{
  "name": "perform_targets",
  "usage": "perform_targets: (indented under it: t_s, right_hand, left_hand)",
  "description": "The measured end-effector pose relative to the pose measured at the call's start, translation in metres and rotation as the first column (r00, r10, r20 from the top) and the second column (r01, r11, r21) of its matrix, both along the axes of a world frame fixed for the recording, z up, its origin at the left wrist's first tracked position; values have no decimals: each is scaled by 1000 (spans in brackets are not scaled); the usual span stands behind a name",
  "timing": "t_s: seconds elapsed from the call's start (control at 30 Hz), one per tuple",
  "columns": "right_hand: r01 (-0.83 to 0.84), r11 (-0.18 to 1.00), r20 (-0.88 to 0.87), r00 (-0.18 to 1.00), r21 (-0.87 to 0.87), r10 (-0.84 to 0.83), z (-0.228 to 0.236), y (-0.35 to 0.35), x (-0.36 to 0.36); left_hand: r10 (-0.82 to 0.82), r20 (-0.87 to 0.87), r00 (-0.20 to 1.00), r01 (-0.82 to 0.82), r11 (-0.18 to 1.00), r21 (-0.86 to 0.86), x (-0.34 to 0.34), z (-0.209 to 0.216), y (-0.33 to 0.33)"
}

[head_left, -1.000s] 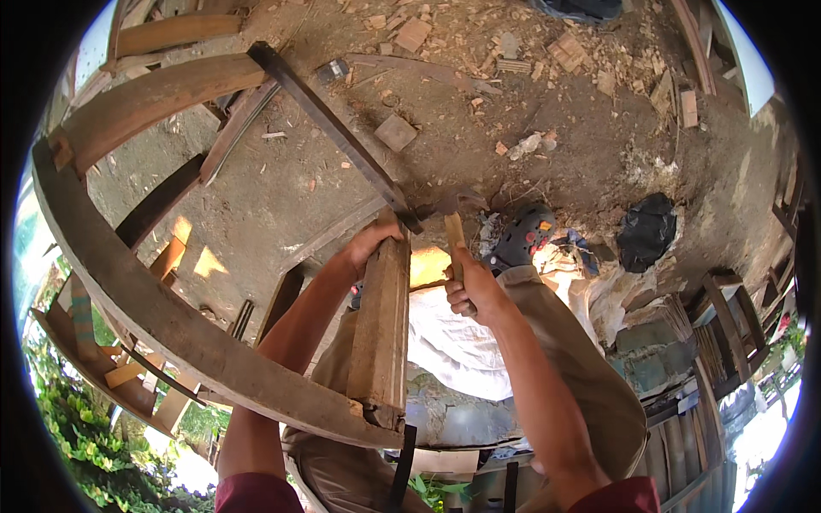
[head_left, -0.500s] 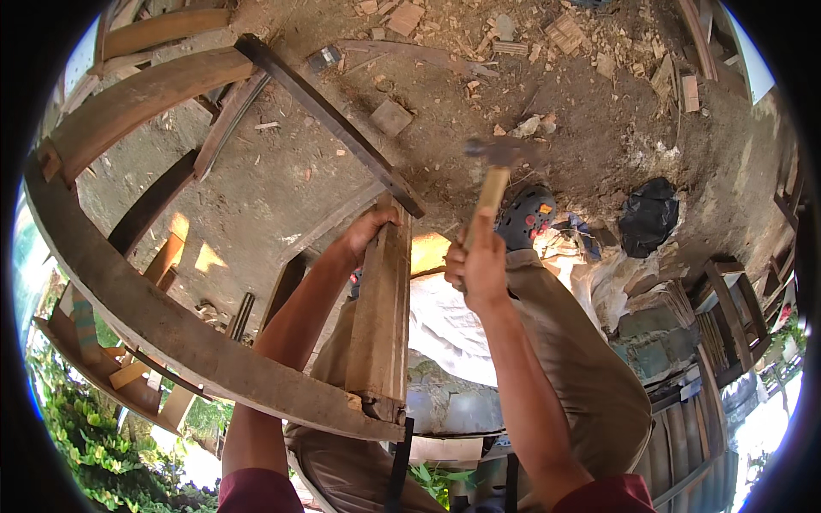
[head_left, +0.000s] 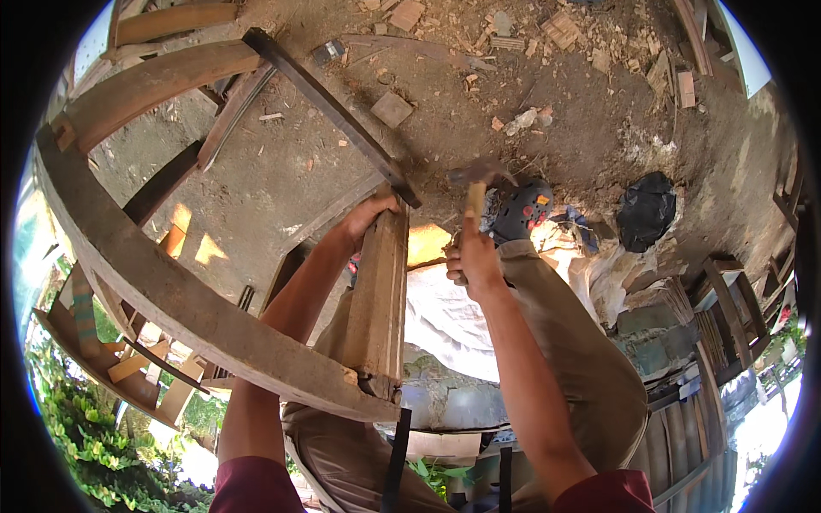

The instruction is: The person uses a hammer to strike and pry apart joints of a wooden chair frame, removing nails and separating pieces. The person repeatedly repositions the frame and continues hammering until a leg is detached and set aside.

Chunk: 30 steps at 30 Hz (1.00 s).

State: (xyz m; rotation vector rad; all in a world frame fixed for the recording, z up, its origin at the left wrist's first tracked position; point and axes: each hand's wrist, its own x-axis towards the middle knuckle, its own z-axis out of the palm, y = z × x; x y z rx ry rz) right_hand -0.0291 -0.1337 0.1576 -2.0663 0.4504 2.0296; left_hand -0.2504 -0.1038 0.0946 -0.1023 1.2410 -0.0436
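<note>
Right grip (head_left: pixel 473 261) clasps the claw hammer (head_left: pixel 475 202) beside the far corner of the curved wooden frame (head_left: pixel 197 308); left grip (head_left: pixel 375 213) clutches the rail (head_left: pixel 376 299) there, risking a bruise from any misaimed blow.

Hammer head (head_left: pixel 483 173) seemingly slightly blurred.

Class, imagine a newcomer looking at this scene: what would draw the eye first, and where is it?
The big curved wooden frame stands out first, sweeping across the left half, with the left hand gripping it near the centre. Next comes the hammer raised in the right hand, beside a dark clog. Below glows a sunlit white sheet.
</note>
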Motion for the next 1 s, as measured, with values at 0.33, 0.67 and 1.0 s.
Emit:
perform_targets:
  t_s: [0.33, 0.67, 1.0]
  right_hand:
    - [-284, 951, 152, 952, 120, 265, 72, 25, 46]
    - [-728, 389, 625, 685, 565, 374, 244, -55, 79]
    - [-596, 44, 418, 611, 802, 672, 342, -92, 43]
  left_hand:
    - [-357, -195, 914, 405, 837, 367, -30, 24, -9]
    - [683, -508, 525, -237, 690, 684, -49, 284, 37]
    - [544, -803, 244, 209, 779, 592, 3, 284, 100]
